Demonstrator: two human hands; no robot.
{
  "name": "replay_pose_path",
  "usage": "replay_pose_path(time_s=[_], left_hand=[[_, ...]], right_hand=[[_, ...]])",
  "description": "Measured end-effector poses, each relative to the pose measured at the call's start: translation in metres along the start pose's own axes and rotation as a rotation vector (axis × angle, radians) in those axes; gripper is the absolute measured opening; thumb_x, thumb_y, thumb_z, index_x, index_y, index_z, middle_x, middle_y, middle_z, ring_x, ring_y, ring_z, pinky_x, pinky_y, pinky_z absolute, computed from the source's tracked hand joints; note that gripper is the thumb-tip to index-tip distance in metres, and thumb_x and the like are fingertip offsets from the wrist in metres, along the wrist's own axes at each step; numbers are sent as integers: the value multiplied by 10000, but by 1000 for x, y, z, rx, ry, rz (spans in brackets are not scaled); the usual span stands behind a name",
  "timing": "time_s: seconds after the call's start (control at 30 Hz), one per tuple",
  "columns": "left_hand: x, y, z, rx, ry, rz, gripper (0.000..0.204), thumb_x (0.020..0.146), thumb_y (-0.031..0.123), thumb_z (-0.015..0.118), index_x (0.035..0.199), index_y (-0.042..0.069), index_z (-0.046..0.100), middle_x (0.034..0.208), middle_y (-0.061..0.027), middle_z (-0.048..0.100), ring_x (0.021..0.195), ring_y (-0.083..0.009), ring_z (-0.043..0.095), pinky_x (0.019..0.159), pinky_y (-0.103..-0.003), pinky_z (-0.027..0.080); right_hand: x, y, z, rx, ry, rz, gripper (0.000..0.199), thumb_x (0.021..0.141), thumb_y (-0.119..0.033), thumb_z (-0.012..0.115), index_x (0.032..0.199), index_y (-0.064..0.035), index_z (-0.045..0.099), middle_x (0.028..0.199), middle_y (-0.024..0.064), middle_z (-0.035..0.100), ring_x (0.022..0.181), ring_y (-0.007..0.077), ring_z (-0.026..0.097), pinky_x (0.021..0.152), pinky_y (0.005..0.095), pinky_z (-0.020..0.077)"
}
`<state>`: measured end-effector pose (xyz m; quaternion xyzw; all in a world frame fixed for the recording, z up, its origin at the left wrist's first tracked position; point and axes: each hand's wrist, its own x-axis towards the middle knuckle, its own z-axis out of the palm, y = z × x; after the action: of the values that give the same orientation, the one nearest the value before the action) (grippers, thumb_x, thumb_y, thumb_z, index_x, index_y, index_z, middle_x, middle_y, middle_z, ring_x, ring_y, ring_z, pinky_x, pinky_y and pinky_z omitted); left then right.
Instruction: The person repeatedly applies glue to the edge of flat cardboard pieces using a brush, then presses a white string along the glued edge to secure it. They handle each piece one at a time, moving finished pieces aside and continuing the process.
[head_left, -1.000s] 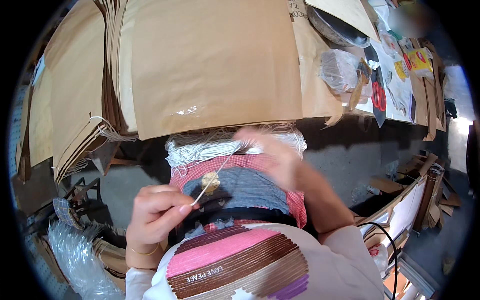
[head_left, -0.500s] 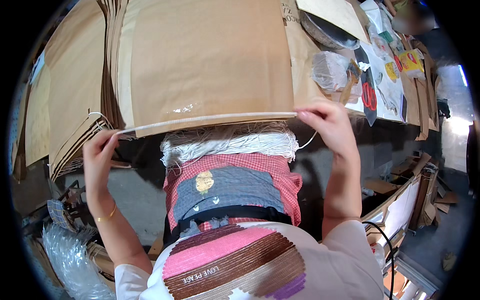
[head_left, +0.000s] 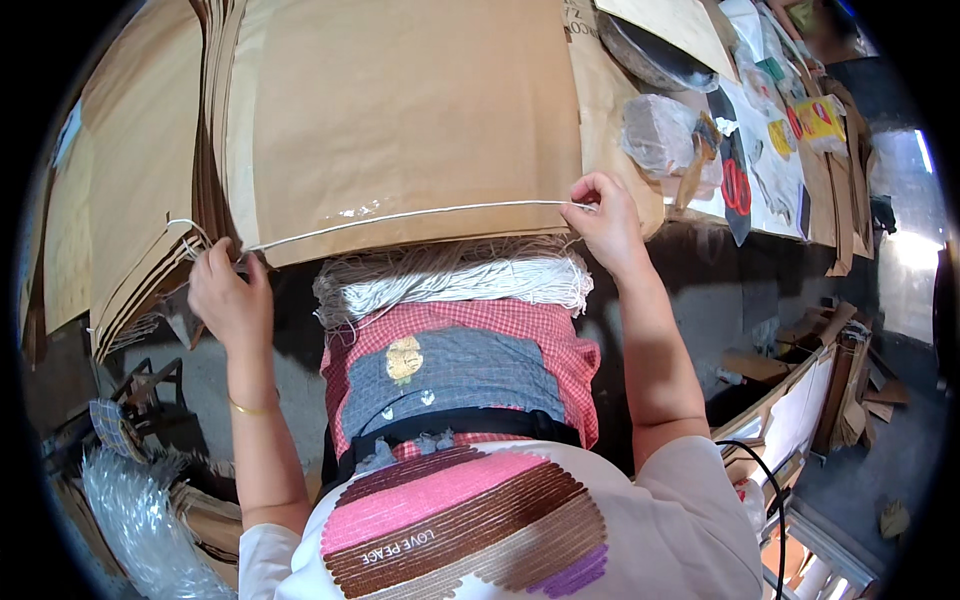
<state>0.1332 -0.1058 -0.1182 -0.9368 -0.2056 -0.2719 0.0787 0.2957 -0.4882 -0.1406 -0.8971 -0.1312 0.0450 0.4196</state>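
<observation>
A white string (head_left: 420, 211) runs nearly straight across the near part of a large brown paper bag (head_left: 420, 110), which lies flat in front of me. My right hand (head_left: 610, 228) pinches the string between thumb and fingers, over the bag's near right corner. At the bag's near left corner, my left hand (head_left: 233, 295) has its fingers curled around the string's other end; its fingertips are partly hidden. A thick bundle of white strings (head_left: 450, 280) lies across my lap on a red checked apron (head_left: 460, 318), just below the bag's near edge.
To the left, a stack of brown paper bags (head_left: 140, 200) has white strings at its near corner. Red-handled scissors (head_left: 736, 190), a clear plastic bag (head_left: 660, 130) and a yellow packet (head_left: 822, 122) lie on the right. Cardboard pieces (head_left: 770, 365) stand below right.
The right hand has moved left and slightly away from me, the left hand slightly right. The string now lies lower on the left and looks thinner, with both hands still at it.
</observation>
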Motion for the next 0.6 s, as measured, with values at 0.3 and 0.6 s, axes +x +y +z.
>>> replay_pose_path(time_s=[0.3,0.6], left_hand=[[-21,24,17,-492,-59,253,178,775,-62,601,941,1,606,990,-152,603,876,-340,602,751,-382,497],[-7,19,8,-614,-304,436,367,733,2,598,1098,40,609,1112,-104,570,1064,-321,508,903,-424,418]], right_hand=[[-4,-18,-19,522,-282,178,265,726,22,680,715,-94,442,686,-80,403,629,28,393,550,185,321],[-12,-26,18,-314,228,-645,207,698,-21,709,888,-37,630,899,76,622,877,290,625,769,360,513]])
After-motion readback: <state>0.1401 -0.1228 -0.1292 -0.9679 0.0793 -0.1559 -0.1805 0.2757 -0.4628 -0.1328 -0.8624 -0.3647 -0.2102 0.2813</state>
